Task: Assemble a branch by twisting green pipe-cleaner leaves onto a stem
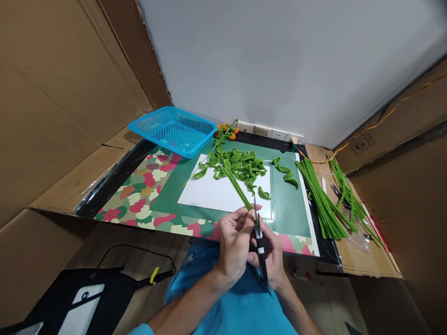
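Note:
Close to the table's front edge, my left hand (236,237) pinches the lower end of a green pipe-cleaner strip (238,188), which slants up and away to the left. My right hand (273,253) grips black-handled scissors (260,242), their blades pointing up beside my left fingertips. Whether the blades touch the strip I cannot tell. Beyond my hands, a heap of green pipe-cleaner leaves (244,163) lies on a white sheet of paper (206,195). One loose leaf (264,193) rests near the sheet's right edge.
A blue basket (188,149) stands at the back left, beside orange flowers (226,132). Several curled leaves (287,172) lie on the green mat (293,214). Bundled green pipe cleaners (323,200) and pliers (340,194) are at right. Cardboard walls (70,93) flank the table.

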Action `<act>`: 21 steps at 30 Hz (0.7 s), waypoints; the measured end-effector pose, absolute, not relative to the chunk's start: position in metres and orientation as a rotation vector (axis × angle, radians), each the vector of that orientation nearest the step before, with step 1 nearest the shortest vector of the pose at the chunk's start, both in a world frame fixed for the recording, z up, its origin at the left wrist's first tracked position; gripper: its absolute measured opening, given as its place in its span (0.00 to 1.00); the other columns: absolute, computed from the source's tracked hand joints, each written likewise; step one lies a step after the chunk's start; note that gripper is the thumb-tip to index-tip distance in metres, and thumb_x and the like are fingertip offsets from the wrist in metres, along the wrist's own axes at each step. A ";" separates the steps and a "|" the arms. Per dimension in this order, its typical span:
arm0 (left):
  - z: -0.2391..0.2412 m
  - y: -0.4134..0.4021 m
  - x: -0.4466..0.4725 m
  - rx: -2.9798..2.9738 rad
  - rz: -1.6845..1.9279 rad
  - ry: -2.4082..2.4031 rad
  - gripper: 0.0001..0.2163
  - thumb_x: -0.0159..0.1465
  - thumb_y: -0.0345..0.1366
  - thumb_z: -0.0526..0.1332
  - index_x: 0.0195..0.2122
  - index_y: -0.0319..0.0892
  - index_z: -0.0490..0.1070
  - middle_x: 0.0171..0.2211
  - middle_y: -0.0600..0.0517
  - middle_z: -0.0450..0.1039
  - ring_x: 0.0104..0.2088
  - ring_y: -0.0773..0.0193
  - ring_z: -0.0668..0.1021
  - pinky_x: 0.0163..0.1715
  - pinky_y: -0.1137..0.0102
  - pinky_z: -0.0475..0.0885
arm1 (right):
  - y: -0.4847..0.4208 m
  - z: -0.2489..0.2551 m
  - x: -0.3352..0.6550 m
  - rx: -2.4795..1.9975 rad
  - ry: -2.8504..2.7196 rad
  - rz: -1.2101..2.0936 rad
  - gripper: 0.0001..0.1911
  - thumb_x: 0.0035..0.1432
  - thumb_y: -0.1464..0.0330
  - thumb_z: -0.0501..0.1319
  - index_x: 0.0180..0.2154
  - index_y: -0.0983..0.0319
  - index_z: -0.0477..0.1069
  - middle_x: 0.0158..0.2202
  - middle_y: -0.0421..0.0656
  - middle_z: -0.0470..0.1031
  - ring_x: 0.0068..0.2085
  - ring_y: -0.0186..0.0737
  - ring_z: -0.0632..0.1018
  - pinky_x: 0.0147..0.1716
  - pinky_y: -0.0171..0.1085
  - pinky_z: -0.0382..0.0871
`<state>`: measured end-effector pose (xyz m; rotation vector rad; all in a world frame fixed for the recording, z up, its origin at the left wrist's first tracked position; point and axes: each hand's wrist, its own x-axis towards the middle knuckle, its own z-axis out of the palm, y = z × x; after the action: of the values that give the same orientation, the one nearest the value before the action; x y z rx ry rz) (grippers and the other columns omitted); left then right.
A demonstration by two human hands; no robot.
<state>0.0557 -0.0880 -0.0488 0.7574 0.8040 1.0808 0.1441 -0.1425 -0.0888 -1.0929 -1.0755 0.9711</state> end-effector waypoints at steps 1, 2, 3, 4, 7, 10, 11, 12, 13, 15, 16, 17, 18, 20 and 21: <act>-0.049 -0.088 0.055 0.757 1.080 0.804 0.16 0.63 0.47 0.72 0.42 0.38 0.82 0.25 0.52 0.72 0.23 0.71 0.70 0.23 0.76 0.69 | -0.143 -0.090 0.144 -1.099 -1.079 0.964 0.28 0.53 0.43 0.73 0.38 0.59 0.70 0.30 0.36 0.63 0.30 0.35 0.62 0.28 0.33 0.59; -0.049 -0.089 0.055 0.757 1.080 0.805 0.17 0.63 0.47 0.72 0.42 0.37 0.82 0.25 0.53 0.71 0.23 0.71 0.69 0.23 0.76 0.68 | -0.142 -0.091 0.144 -1.103 -1.081 0.957 0.28 0.53 0.43 0.73 0.39 0.59 0.71 0.30 0.37 0.63 0.30 0.35 0.62 0.28 0.33 0.60; -0.049 -0.089 0.055 0.758 1.080 0.806 0.17 0.63 0.48 0.72 0.42 0.37 0.82 0.25 0.53 0.71 0.23 0.70 0.70 0.23 0.76 0.68 | -0.142 -0.092 0.143 -1.107 -1.084 0.951 0.29 0.53 0.43 0.72 0.40 0.59 0.72 0.30 0.37 0.63 0.30 0.35 0.62 0.28 0.33 0.60; -0.048 -0.088 0.055 0.758 1.082 0.807 0.17 0.63 0.48 0.72 0.42 0.37 0.82 0.24 0.52 0.71 0.23 0.70 0.70 0.23 0.77 0.68 | -0.142 -0.094 0.143 -1.108 -1.084 0.939 0.29 0.53 0.42 0.72 0.41 0.59 0.73 0.30 0.37 0.63 0.30 0.35 0.62 0.28 0.33 0.60; -0.046 -0.087 0.054 0.729 1.080 0.806 0.17 0.62 0.47 0.73 0.42 0.37 0.83 0.25 0.53 0.71 0.23 0.71 0.70 0.23 0.77 0.67 | -0.141 -0.097 0.140 -1.121 -1.060 0.916 0.29 0.53 0.43 0.73 0.40 0.59 0.75 0.27 0.36 0.63 0.28 0.34 0.61 0.25 0.32 0.59; -0.043 -0.087 0.051 0.667 1.064 0.816 0.17 0.63 0.46 0.73 0.46 0.39 0.82 0.25 0.55 0.71 0.21 0.73 0.68 0.20 0.78 0.64 | -0.139 -0.100 0.136 -1.109 -1.030 0.937 0.29 0.49 0.44 0.75 0.38 0.60 0.76 0.27 0.35 0.63 0.27 0.33 0.61 0.24 0.32 0.60; -0.041 -0.086 0.050 0.651 1.052 0.822 0.18 0.64 0.46 0.72 0.48 0.39 0.82 0.26 0.55 0.72 0.21 0.73 0.67 0.19 0.78 0.63 | -0.139 -0.100 0.135 -1.098 -1.025 0.945 0.29 0.48 0.43 0.76 0.39 0.60 0.77 0.27 0.36 0.64 0.27 0.34 0.62 0.25 0.32 0.60; -0.040 -0.086 0.049 0.637 1.042 0.830 0.18 0.64 0.47 0.72 0.50 0.40 0.81 0.26 0.54 0.73 0.20 0.73 0.67 0.18 0.78 0.63 | -0.139 -0.100 0.134 -1.085 -1.019 0.951 0.31 0.46 0.43 0.77 0.40 0.60 0.78 0.28 0.36 0.65 0.28 0.34 0.63 0.26 0.33 0.61; -0.039 -0.084 0.048 0.625 1.036 0.836 0.19 0.64 0.47 0.72 0.51 0.40 0.81 0.27 0.54 0.74 0.21 0.72 0.68 0.18 0.78 0.63 | -0.139 -0.100 0.134 -1.074 -1.016 0.958 0.33 0.45 0.42 0.77 0.42 0.59 0.78 0.29 0.37 0.66 0.29 0.35 0.63 0.27 0.33 0.62; -0.038 -0.079 0.047 0.594 1.051 0.848 0.20 0.63 0.47 0.72 0.51 0.40 0.81 0.30 0.52 0.77 0.25 0.69 0.73 0.21 0.77 0.67 | -0.141 -0.098 0.136 -1.059 -1.031 0.992 0.35 0.44 0.41 0.76 0.44 0.59 0.78 0.29 0.37 0.66 0.29 0.35 0.64 0.27 0.33 0.63; -0.037 -0.075 0.047 0.581 1.068 0.861 0.19 0.63 0.47 0.73 0.50 0.40 0.81 0.31 0.50 0.78 0.28 0.67 0.75 0.23 0.77 0.69 | -0.143 -0.096 0.138 -1.056 -1.047 1.007 0.36 0.44 0.40 0.76 0.45 0.59 0.79 0.29 0.37 0.67 0.29 0.35 0.64 0.27 0.33 0.63; -0.037 -0.072 0.047 0.576 1.086 0.875 0.19 0.63 0.47 0.73 0.50 0.40 0.82 0.33 0.49 0.79 0.32 0.66 0.77 0.25 0.77 0.71 | -0.145 -0.095 0.140 -1.057 -1.068 1.010 0.36 0.44 0.40 0.76 0.45 0.58 0.79 0.29 0.37 0.68 0.28 0.35 0.64 0.27 0.33 0.63; -0.037 -0.069 0.047 0.585 1.100 0.896 0.18 0.63 0.46 0.73 0.49 0.40 0.82 0.35 0.47 0.81 0.34 0.65 0.78 0.28 0.77 0.72 | -0.147 -0.093 0.142 -1.065 -1.088 1.001 0.35 0.44 0.41 0.77 0.45 0.58 0.79 0.29 0.37 0.69 0.28 0.35 0.64 0.27 0.33 0.63; -0.038 -0.063 0.046 0.627 1.116 0.919 0.17 0.65 0.46 0.72 0.47 0.39 0.83 0.38 0.45 0.82 0.37 0.64 0.79 0.33 0.76 0.74 | -0.150 -0.089 0.147 -1.109 -1.115 0.956 0.34 0.45 0.43 0.77 0.46 0.58 0.78 0.30 0.38 0.71 0.28 0.35 0.66 0.26 0.33 0.64; -0.038 -0.061 0.046 0.648 1.117 0.917 0.16 0.65 0.46 0.71 0.46 0.39 0.83 0.39 0.45 0.83 0.38 0.64 0.79 0.35 0.75 0.75 | -0.151 -0.087 0.149 -1.147 -1.120 0.928 0.33 0.47 0.45 0.78 0.47 0.58 0.78 0.31 0.38 0.72 0.28 0.35 0.68 0.26 0.33 0.65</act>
<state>0.0461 -0.0614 -0.0385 0.6485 0.9171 1.1175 0.1494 -0.1506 -0.0870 -1.1468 -1.1199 0.9277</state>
